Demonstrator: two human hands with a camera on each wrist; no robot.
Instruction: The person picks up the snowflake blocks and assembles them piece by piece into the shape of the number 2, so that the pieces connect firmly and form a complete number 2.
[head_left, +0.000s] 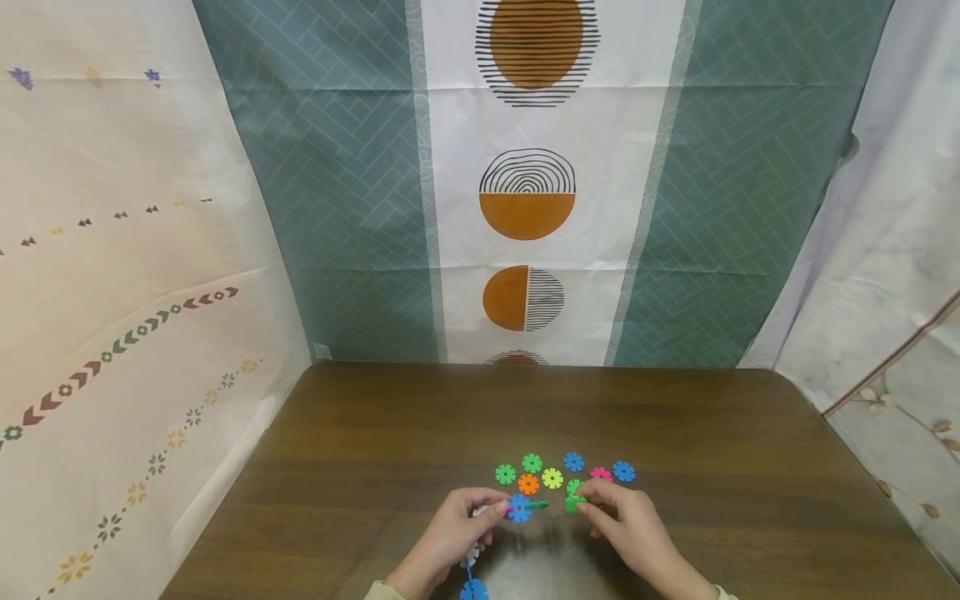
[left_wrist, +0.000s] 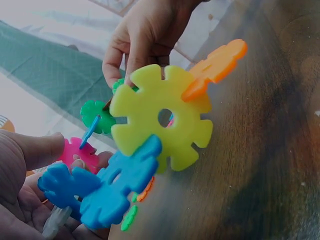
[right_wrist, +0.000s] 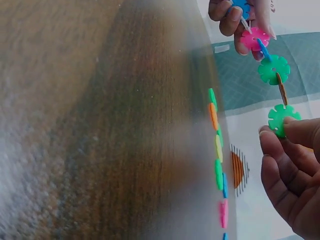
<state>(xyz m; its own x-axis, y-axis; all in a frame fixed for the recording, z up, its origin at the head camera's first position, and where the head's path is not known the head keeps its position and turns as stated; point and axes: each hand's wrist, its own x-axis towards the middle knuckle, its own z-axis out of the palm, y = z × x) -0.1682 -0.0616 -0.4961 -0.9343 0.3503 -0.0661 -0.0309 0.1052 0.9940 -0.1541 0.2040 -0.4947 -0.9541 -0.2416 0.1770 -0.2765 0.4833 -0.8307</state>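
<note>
A chain of slotted flower-shaped plastic discs stretches between the two hands. My left hand point(head_left: 463, 521) pinches a pink disc point(right_wrist: 253, 38) in it. From there run a blue disc point(right_wrist: 263, 50) seen edge-on, a green disc point(right_wrist: 269, 65), a brown disc point(right_wrist: 281, 90) and an end green disc point(right_wrist: 277, 116). My right hand point(head_left: 630, 521) pinches that end disc between thumb and fingers. On the left hand's other side, the left wrist view shows blue discs point(left_wrist: 102, 202), a yellow disc point(left_wrist: 142, 105) and an orange disc point(left_wrist: 215, 65) joined together. A whitish disc is partly hidden by that hand.
Beyond the hands, several loose discs lie flat on the dark wooden table point(head_left: 390, 433), among them a green disc point(head_left: 506, 474), an orange disc point(head_left: 528, 485), a blue disc point(head_left: 624, 472) and a pink disc point(head_left: 601, 473). Patterned cloth point(head_left: 352, 208) hangs behind the table.
</note>
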